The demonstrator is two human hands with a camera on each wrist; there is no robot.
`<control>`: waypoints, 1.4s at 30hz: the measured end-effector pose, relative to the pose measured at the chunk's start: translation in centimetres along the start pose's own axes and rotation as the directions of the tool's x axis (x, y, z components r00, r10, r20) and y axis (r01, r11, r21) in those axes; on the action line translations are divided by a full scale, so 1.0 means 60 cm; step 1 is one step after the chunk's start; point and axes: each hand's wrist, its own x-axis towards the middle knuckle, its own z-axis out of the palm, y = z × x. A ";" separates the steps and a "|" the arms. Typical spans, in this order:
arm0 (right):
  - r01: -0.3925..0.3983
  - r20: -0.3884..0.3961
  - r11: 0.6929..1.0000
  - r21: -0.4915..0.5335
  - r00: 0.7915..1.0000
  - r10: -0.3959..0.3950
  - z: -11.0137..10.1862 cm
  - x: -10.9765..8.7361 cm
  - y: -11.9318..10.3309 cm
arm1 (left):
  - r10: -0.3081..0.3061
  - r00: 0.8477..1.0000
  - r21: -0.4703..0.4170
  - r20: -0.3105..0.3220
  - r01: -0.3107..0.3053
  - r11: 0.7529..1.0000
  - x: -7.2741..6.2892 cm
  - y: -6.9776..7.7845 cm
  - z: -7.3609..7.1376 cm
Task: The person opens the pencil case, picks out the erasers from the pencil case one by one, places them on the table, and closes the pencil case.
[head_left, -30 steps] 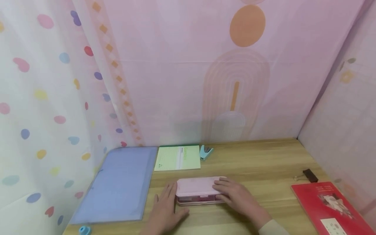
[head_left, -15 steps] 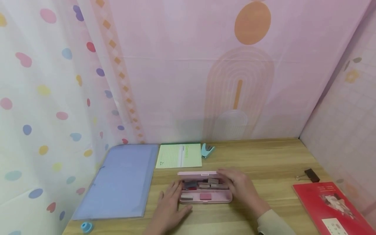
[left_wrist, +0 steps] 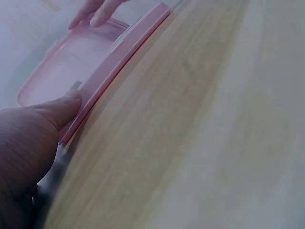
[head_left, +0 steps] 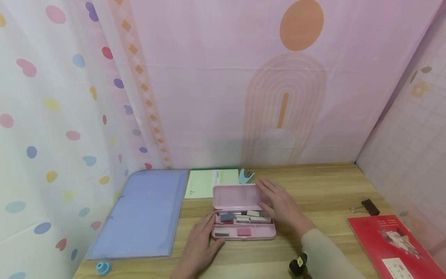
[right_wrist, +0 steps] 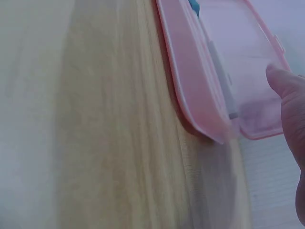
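A pink pencil case (head_left: 263,232) lies on the wooden table with its lid (head_left: 237,197) raised and tipped back. Inside are a pink eraser (head_left: 244,231), a whitish block (head_left: 222,233), a blue-grey block (head_left: 227,217) and several pale sticks and pens. My left hand (head_left: 198,242) rests along the case's left end, fingers straight; its thumb (left_wrist: 69,106) presses the front rim in the left wrist view. My right hand (head_left: 283,205) holds the lid's right edge. Its thumb (right_wrist: 286,82) lies over the lid's inner face, and its other fingers reach past the edge.
A blue folder (head_left: 143,213) lies left, with a small blue round piece (head_left: 103,267) before it. Behind the case are a green notebook (head_left: 202,184) and a light-blue stapler (head_left: 245,176). At right lie a red book (head_left: 379,232) and a black binder clip (head_left: 370,207).
The pencil case's lid has gone from nearly closed to tipped back, showing the contents. My right hand has moved up and away with it. My left hand has stayed at the left end.
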 end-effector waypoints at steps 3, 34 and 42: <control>-0.040 0.036 0.999 0.010 0.999 0.040 0.010 0.009 0.010 | -0.003 1.000 0.002 -0.008 0.003 1.000 0.001 0.000 0.001; 0.109 -0.057 0.993 0.041 0.993 -0.106 -0.005 -0.077 0.011 | -0.032 0.998 0.045 -0.053 0.034 0.998 0.007 0.008 0.008; 0.019 0.069 0.997 0.072 0.997 -0.024 0.001 -0.069 0.005 | -0.042 0.999 0.028 -0.033 0.043 0.999 0.005 0.009 0.007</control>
